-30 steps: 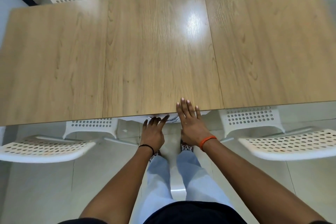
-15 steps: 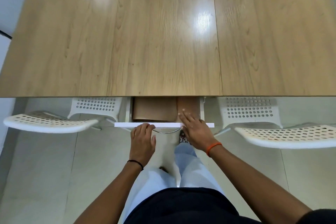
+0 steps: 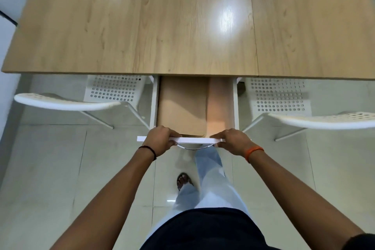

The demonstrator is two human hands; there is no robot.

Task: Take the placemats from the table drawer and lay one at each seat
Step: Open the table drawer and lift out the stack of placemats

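A white drawer (image 3: 194, 140) stands pulled well out from under the near edge of the wooden table (image 3: 182, 26). Tan placemats (image 3: 182, 105) lie flat inside it, filling the left part; the drawer's brown bottom (image 3: 220, 105) shows to their right. My left hand (image 3: 159, 140) grips the left end of the drawer's front panel. My right hand (image 3: 233, 141) grips the right end of the same panel. A curved metal handle (image 3: 194, 147) hangs below the panel between my hands.
One white perforated chair (image 3: 67, 102) stands left of the drawer and another white chair (image 3: 316, 119) stands right of it, both tucked partly under the table. The floor is pale tile. My legs and one foot are below the drawer.
The drawer has slid much farther out, uncovering the placemats. Both hands moved from the handle and the drawer's inside to the two ends of the front panel. I stepped back.
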